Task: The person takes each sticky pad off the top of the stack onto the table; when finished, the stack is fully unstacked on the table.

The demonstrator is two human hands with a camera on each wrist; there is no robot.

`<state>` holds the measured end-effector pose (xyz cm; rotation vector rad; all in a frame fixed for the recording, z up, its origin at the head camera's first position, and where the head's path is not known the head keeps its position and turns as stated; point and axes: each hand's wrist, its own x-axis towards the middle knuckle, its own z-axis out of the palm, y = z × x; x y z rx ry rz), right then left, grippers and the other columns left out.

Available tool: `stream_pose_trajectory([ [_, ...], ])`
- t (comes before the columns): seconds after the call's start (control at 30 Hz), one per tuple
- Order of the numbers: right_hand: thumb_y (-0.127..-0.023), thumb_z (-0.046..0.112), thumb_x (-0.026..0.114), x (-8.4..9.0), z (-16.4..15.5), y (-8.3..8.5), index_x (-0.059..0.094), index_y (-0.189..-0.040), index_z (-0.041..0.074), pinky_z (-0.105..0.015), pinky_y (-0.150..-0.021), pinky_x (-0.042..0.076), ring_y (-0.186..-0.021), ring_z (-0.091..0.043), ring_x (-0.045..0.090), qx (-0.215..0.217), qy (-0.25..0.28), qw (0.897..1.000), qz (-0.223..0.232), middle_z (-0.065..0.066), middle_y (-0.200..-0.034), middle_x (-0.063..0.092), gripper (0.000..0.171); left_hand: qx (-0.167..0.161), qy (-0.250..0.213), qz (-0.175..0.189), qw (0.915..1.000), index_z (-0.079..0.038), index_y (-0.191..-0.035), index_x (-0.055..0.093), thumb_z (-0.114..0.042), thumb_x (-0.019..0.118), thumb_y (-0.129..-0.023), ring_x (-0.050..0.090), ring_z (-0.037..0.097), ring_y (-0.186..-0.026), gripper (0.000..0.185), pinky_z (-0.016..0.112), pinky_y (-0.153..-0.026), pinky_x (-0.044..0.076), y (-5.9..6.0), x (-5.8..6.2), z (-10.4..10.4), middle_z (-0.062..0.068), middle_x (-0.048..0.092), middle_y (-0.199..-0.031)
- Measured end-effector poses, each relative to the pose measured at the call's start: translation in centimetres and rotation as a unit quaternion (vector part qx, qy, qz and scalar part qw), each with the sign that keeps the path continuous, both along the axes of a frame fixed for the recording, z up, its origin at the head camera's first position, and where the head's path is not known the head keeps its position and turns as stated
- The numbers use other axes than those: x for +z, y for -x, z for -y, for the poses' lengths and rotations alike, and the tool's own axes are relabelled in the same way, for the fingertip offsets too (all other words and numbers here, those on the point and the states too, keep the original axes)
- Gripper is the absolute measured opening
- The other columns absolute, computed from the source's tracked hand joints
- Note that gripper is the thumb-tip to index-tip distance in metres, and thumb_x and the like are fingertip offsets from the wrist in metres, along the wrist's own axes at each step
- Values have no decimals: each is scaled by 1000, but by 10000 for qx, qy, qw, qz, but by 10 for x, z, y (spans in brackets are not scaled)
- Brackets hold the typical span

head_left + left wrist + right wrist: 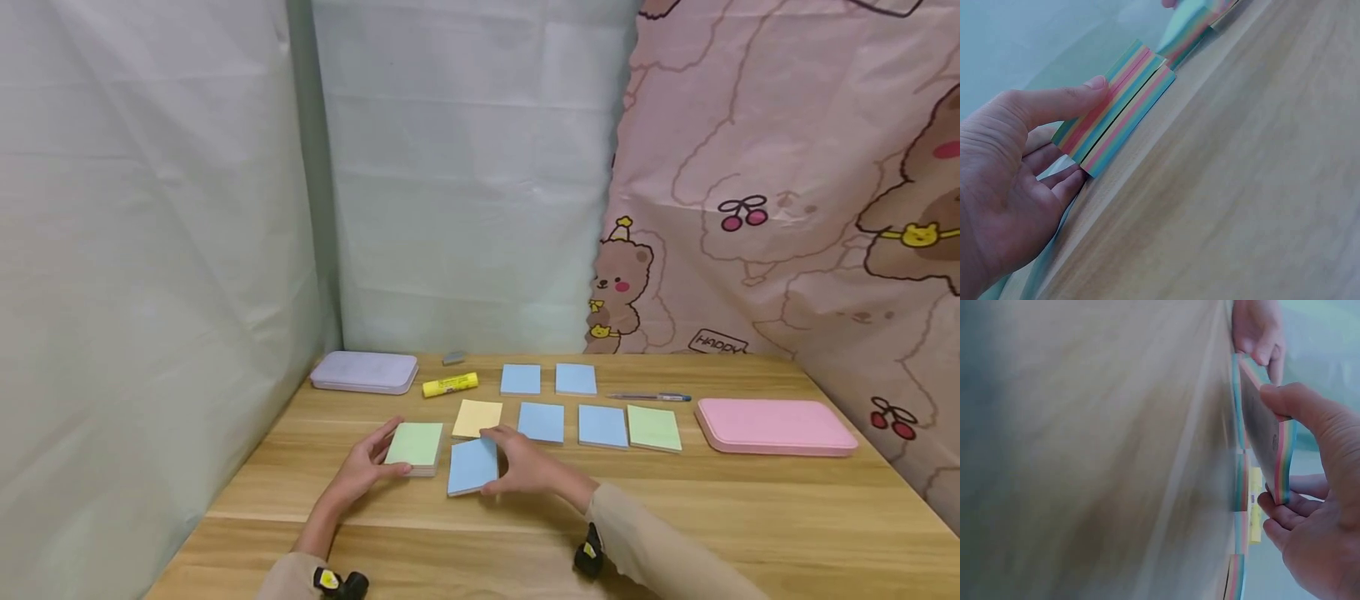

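My right hand (525, 469) pinches the blue-topped pad (472, 467), its edge tilted off the table (750, 517). My left hand (363, 467) clasps the green-topped pad (415, 445) at nine o'clock, bare wood toward six.

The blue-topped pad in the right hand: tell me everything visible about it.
The blue-topped pad is a thin block of square paper sheets, its edges striped blue, pink, yellow and green. The right hand holds it by one side, thumb above and fingers below, so it lies tilted and slightly bent, that side lifted off the wooden table. It sits just right of the green-topped pad.
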<state>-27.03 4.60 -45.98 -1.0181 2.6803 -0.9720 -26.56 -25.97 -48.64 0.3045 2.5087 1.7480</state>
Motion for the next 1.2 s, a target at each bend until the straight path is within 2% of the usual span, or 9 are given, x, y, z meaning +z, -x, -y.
stream_pose_trajectory([
  [0.27,-76,35,82,-3,-4,-4,42,-144,-2,-36,-100,49,-115,-21,55,211,-505,9984,-130,-14,-136,53,87,-14,26,17,10000,-2,-153,26,-12,79,-81,26,39,-147,90,44,-117,25,1,0,0,20,23,-161],
  [0.47,-76,46,81,-1,-4,-5,37,-147,-1,-40,-107,46,-125,-23,52,227,-682,9974,-87,-14,-142,49,96,-64,-58,33,10000,-2,-153,25,-10,78,-81,25,38,-148,90,44,-117,24,2,1,0,20,22,-162],
  [0.7,-80,41,79,2,4,0,38,-145,-4,-48,-109,42,-132,-31,48,87,-66,9999,-50,-17,-145,47,89,-83,50,45,9999,-2,-154,24,-10,79,-81,25,39,-148,92,43,-117,25,0,1,1,21,21,-161],
  [0.83,-82,39,77,4,16,7,37,-147,-1,-52,-110,40,-137,-34,43,-131,269,9995,128,-18,-150,42,86,-63,96,71,9999,-3,-154,24,-10,79,-81,27,38,-147,92,42,-117,26,-1,-1,1,21,23,-161],
  [1.0,-84,37,75,4,37,16,37,-147,-1,-51,-112,39,-139,-34,42,-358,611,9968,378,-17,-152,41,83,-75,83,55,9999,-1,-154,24,-11,79,-81,27,39,-147,92,45,-117,27,-1,0,1,23,24,-160],
  [1.2,-83,37,77,2,63,19,36,-147,-2,-48,-113,39,-139,-33,42,-450,730,9952,473,-18,-151,41,85,-115,155,63,9998,0,-154,24,-14,78,-82,25,39,-148,91,44,-116,26,0,0,2,23,23,-160],
])
